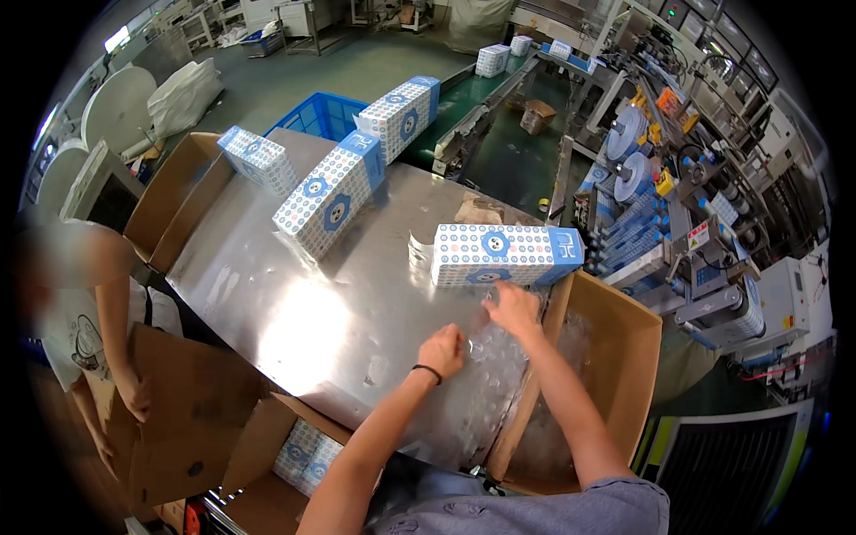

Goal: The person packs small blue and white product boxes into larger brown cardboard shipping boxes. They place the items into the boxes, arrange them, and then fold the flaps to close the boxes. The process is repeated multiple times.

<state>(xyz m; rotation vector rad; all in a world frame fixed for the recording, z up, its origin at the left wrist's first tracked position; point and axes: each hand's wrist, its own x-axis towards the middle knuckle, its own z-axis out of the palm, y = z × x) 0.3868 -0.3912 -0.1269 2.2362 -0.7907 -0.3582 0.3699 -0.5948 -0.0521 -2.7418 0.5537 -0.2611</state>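
Above a steel table [241, 259], my left hand [443, 350] is closed with bent fingers; what it holds, if anything, I cannot make out. My right hand [514, 310] is also closed, its fingertips near the front side of a white-and-blue patterned long package [499, 248] lying on its side. That package has a loose film flap at its left end. Small clear plastic pieces [495, 352] are scattered on the table between and below my hands. More clear pieces lie in an open cardboard box [629, 343] under my right forearm.
Similar packages [330, 196] lie across the table's far left. A blue crate [316, 114] and a conveyor stand beyond, with a machine [704, 223] at right. At left, a person [85, 303] stands by cartons; one carton [259, 446] holds several packages.
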